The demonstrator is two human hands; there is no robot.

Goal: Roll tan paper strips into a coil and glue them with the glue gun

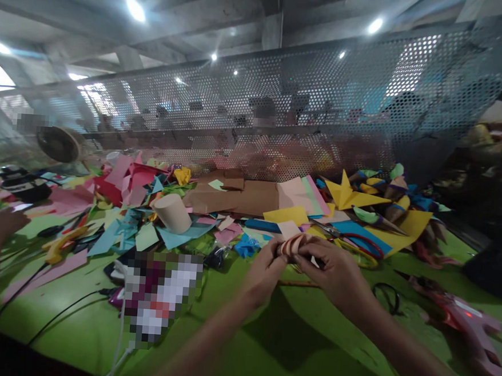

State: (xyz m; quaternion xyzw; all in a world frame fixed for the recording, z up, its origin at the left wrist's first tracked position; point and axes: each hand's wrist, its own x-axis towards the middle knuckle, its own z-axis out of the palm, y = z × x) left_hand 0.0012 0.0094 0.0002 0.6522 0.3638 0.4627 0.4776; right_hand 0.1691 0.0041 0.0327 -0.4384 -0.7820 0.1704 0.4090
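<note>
"Striped piece (292, 246): where is it, and how does it look?"

"Held up over the green table (309, 335), between two hands. It's small and curved, brownish-orange with pale bands; fingers hide its lower part."

"From the left, what's around it?"

"Another person's hand (4, 225), a yellow glue gun (63, 246), a pale tube (172, 213) leaning slightly. Then the left hand (264, 272), pinching the piece's left end, and the right hand (334, 266), gripping its right. Farther along, red-handled scissors (337, 234) and a pink glue gun (467, 323)."
</note>
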